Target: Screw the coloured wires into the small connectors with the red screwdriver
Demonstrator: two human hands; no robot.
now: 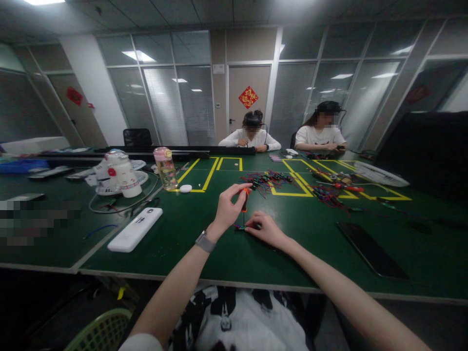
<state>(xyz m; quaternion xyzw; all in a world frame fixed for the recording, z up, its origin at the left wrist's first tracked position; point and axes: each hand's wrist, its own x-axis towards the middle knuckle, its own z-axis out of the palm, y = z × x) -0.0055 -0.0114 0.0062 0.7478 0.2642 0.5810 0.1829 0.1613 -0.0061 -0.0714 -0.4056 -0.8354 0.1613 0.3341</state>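
My left hand (230,204), with a watch on its wrist, is closed around the orange and black handle of a screwdriver (244,201). The tool stands upright, its thin shaft pointing down at a small circuit board (240,227) on the green table. Close beside the shaft, my right hand (266,229) pinches the right end of that board between its fingertips. Whether the tip touches a screw is too small to tell. Just beyond my hands lies a heap of small boards with red and dark wires (268,179).
A white power bank-like box (136,229) lies left, a black phone (369,248) right. Farther left stand a pink-lidded bottle (165,168) and a white cup (124,176). More wired boards (328,195) lie right, near yellow tape outlines. Two people sit across the table (204,273).
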